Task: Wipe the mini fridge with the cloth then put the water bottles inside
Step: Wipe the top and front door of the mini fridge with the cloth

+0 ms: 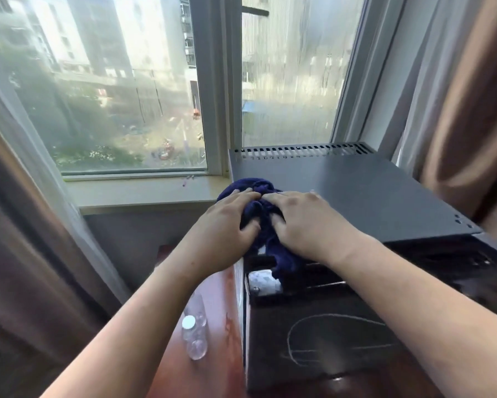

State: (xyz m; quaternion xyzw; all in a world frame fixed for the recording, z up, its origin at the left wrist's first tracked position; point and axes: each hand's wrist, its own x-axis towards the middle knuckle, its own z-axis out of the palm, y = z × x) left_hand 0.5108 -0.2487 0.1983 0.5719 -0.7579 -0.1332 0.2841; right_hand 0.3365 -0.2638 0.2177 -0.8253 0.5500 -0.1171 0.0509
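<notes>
Your two hands meet at the centre of the frame on a dark blue cloth (260, 214). Your left hand (227, 225) lies over its left side with the thumb tucked into a fold, and your right hand (306, 222) covers its right side, thumb pinching the fabric; both hold the cloth bunched between them.

The cloth sits on the near left corner of the mini fridge (350, 196). Its long axis runs from the fridge top down over the front edge, where a tail hangs toward the lower frame.

The fridge is a dark grey box filling the right of the frame. Its flat top stretches away from you toward the window (121, 81), with a row of vent slots (299, 152) along the far edge.

At lower centre-left, clear water bottles (194, 337) rest on a reddish wooden counter (215, 300) just beside the fridge's left wall. One shows a white cap facing the camera; you cannot tell how many there are.

Brown curtains (471, 110) frame both sides.
</notes>
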